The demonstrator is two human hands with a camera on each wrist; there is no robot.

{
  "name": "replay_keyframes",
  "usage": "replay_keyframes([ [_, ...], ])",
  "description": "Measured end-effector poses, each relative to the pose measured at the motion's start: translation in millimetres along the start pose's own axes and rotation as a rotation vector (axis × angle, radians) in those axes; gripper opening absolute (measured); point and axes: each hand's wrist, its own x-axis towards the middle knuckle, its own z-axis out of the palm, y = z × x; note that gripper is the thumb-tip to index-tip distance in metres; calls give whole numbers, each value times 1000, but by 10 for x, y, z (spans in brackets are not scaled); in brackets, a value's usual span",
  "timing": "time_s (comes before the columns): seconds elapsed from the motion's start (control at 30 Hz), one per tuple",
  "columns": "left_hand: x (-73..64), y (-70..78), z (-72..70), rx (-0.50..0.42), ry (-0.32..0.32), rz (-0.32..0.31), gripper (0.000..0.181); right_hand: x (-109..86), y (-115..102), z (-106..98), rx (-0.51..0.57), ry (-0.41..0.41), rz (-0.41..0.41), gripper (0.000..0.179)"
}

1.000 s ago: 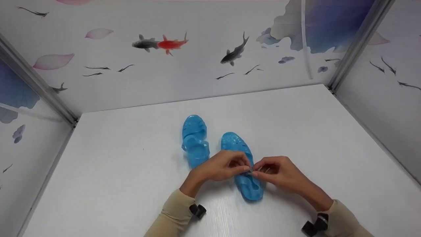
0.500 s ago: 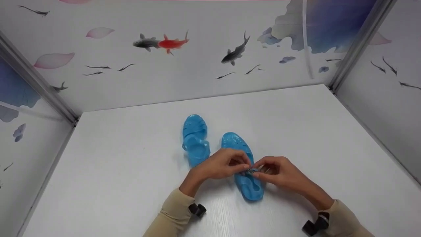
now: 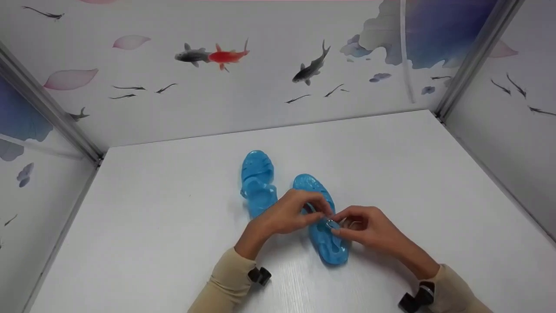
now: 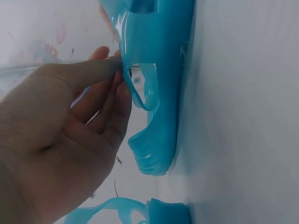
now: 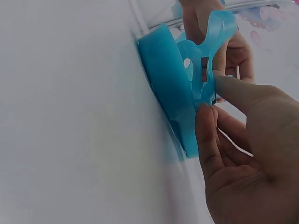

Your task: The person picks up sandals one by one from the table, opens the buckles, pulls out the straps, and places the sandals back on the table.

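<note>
A translucent blue jelly sandal lies on the white table, its toe pointing away from me. Across its middle, my left hand pinches the strap from the left. My right hand holds the buckle end of that strap between thumb and fingertips, with a small metal buckle showing between the two hands. In the right wrist view, the strap loops up above the sole. The left wrist view shows the left thumb and fingers at the sandal's upper edge; what exactly lies between their tips is partly hidden.
A second blue sandal lies left of the first, its heel partly behind the left hand. Printed panels with fish and petals enclose the table at the back and sides. Small black cameras sit on both wrists.
The left hand has shifted slightly up and away from me, its fingertips drawing back from the buckle, which shows more plainly. The right hand has hardly moved. Both sandals stay in place.
</note>
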Motion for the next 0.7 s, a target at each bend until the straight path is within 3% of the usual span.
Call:
replay_keyframes([
  [0.13,21,6,37,105,35,33,20,-8,-1,10,-17,5,-29,22],
  [0.27,36,13,78,225,-14,48,29,-15,17,17,-29,-14,-60,27],
  [0.43,30,19,78,197,-100,-12,34,-15,30,27,-32,-21,-73,31],
  [0.7,2,-11,26,119,-104,-38,36,-13,58,32,-42,-29,-116,38],
])
